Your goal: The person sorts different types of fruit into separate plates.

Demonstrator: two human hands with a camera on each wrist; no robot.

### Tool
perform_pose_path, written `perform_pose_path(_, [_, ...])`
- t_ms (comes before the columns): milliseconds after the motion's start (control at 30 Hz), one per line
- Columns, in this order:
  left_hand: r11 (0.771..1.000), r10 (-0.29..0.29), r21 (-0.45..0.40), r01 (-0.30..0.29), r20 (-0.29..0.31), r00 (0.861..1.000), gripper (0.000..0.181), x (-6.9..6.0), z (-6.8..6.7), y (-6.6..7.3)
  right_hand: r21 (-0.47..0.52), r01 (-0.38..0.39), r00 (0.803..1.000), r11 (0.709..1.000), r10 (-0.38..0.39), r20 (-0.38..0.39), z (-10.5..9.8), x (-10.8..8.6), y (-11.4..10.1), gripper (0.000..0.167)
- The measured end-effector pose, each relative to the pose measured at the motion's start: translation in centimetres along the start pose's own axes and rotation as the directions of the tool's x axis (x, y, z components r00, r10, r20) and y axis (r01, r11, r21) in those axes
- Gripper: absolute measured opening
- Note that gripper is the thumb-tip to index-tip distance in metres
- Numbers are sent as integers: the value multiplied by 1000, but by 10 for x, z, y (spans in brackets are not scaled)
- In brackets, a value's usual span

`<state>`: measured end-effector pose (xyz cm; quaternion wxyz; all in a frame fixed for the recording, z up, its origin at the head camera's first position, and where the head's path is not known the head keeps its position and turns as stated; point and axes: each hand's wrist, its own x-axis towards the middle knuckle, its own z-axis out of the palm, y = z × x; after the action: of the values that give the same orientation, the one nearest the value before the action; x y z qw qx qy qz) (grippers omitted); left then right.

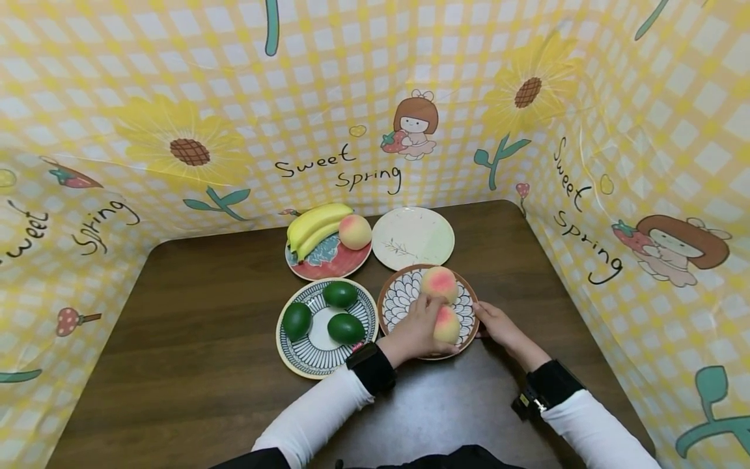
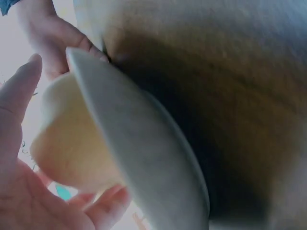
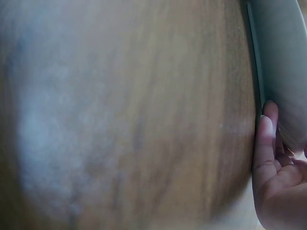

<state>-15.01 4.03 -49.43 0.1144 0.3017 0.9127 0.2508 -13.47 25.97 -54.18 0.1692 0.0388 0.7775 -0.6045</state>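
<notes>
A brown-rimmed plate (image 1: 389, 281) with a petal pattern carries two peaches. My left hand (image 1: 415, 327) curls round the near peach (image 1: 447, 326); the far peach (image 1: 439, 283) lies just beyond its fingers. In the left wrist view, fingers (image 2: 108, 208) touch the near peach (image 2: 72, 139) from one side, while the thumb looks slightly apart on the other. My right hand (image 1: 500, 324) grips the plate's right rim. The right wrist view shows its fingers (image 3: 266, 139) at the underside of the plate (image 3: 283, 62).
To the left, a striped plate (image 1: 285, 352) bears several dark green egg-shaped fruits (image 1: 346, 329). Behind it, a red and blue plate (image 1: 342, 260) holds bananas (image 1: 319, 228) and another peach (image 1: 355, 232). A pale plate (image 1: 413, 238) stands behind the peach plate. Yellow checked cloth (image 1: 328, 85) surrounds the brown table (image 1: 193, 339).
</notes>
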Motion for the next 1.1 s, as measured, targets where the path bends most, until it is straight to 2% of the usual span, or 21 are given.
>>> perform_pose_path(133, [999,50,4,-51,52,997,87,2,-21,-2,-9,-6,1000,1000,6,-1,-1,-1,1,53])
perform_pose_path(200, [997,71,2,-71,68,995,85,5,-37,-3,-13,-10,1000,1000,10,-1,-1,-1,1,53])
perform_pose_path(267, [998,66,2,-67,69,995,84,10,-58,-5,-17,-14,1000,1000,14,-3,-2,-1,1,53])
perform_pose_path(367, [999,33,-20,-32,21,999,83,21,-95,-14,-19,-23,1000,1000,22,-5,-2,-2,0,52])
perform_pose_path(467, [998,-25,-58,21,-56,998,82,32,-133,-28,-22,-23,1000,1000,23,-3,-2,-3,-1,51])
perform_pose_path(567, [992,-91,-104,78,-133,987,81,41,-162,-50,-27,-22,1000,999,22,-3,-2,-2,-1,51])
perform_pose_path(633, [981,-147,-150,122,-172,974,79,45,-176,-65,-26,-22,1000,999,22,-4,-2,-1,-1,51])
perform_pose_path(767, [948,-244,-258,187,-210,947,74,54,-191,-96,-28,-19,1000,999,18,-9,-2,0,-1,51])
perform_pose_path(867, [922,-306,-303,242,-186,934,71,62,-192,-114,-26,-21,1000,999,21,-17,-4,0,-2,51])
perform_pose_path(1000, [908,-360,-271,320,-113,926,68,72,-186,-133,-20,-29,999,999,29,-15,-4,0,-2,52])
perform_pose_path(1100, [907,-383,-226,357,-87,919,69,78,-181,-143,-23,-28,1000,999,27,-8,-3,0,-2,54])
